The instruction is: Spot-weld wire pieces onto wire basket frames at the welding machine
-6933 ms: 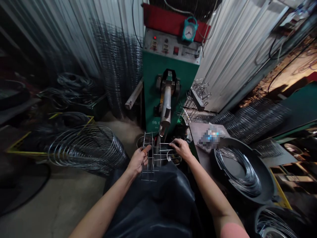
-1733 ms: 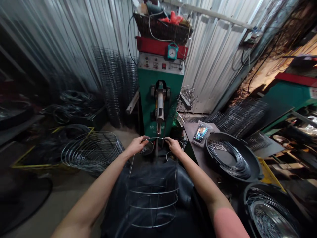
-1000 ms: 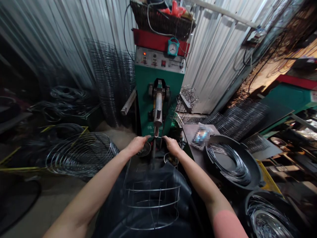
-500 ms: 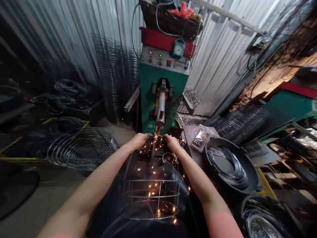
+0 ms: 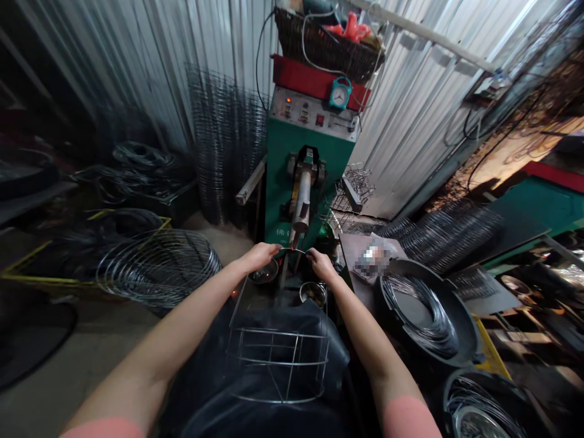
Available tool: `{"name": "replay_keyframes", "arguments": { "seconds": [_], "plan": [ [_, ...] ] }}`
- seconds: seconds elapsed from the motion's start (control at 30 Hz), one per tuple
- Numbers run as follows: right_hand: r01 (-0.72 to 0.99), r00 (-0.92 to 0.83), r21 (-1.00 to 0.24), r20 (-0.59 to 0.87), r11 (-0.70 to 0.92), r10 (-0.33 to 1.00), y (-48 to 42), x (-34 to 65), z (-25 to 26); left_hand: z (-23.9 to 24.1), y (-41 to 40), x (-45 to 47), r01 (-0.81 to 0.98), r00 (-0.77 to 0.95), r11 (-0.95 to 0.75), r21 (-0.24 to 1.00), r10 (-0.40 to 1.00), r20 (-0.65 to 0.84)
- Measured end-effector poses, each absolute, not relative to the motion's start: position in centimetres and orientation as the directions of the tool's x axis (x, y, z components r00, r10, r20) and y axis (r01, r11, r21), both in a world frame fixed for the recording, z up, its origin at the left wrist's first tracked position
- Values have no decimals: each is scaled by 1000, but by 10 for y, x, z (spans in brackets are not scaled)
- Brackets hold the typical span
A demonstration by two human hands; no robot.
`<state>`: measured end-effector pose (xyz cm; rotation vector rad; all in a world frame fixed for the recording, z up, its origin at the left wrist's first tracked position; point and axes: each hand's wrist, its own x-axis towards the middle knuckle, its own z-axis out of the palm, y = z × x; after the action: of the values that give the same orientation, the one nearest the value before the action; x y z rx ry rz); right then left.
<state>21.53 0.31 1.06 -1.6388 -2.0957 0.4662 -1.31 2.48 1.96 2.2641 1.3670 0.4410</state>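
Note:
A round wire basket frame (image 5: 278, 359) lies on my lap over a dark apron, its far rim raised to the electrode arm (image 5: 302, 204) of a green welding machine (image 5: 310, 152). My left hand (image 5: 261, 256) is closed on the left side of that rim. My right hand (image 5: 320, 265) pinches the rim on the right. Both hands sit just below the electrode tip, a hand's width apart.
A bundle of wire rings (image 5: 157, 267) lies on the floor at left. Dark tubs with wire hoops (image 5: 424, 310) stand at right beside a blurred phone (image 5: 370, 258). Small metal bowls (image 5: 312, 293) sit under the hands. Wire mesh panels (image 5: 228, 140) lean on the corrugated wall.
Half a second ago sparks flew from the weld point over the basket; they are gone now. Before that the hands swapped a smaller square wire piece for the round frame. Hands stay on the rim.

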Motion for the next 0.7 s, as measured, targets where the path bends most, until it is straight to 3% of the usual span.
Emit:
{"name": "replay_keyframes", "arguments": {
  "seconds": [0.23,0.43,0.53,0.63,0.7],
  "plan": [
    [696,-167,-693,98,188,981,5,217,7,19,28,-14,716,482,-413,563,876,29],
    [377,-67,-926,-56,-27,996,-11,222,-5,17,32,-16,724,465,-407,557,884,41],
    [263,-12,-960,-97,-90,995,-23,223,-10,20,27,-14,715,464,-406,569,884,47],
    [278,20,-959,-54,-57,998,-36,220,-11,27,15,-17,703,476,-407,582,879,40],
    [311,-1,-950,-15,-14,1000,-45,218,-9,33,2,-29,648,468,-337,683,884,-8]
  ]
}}
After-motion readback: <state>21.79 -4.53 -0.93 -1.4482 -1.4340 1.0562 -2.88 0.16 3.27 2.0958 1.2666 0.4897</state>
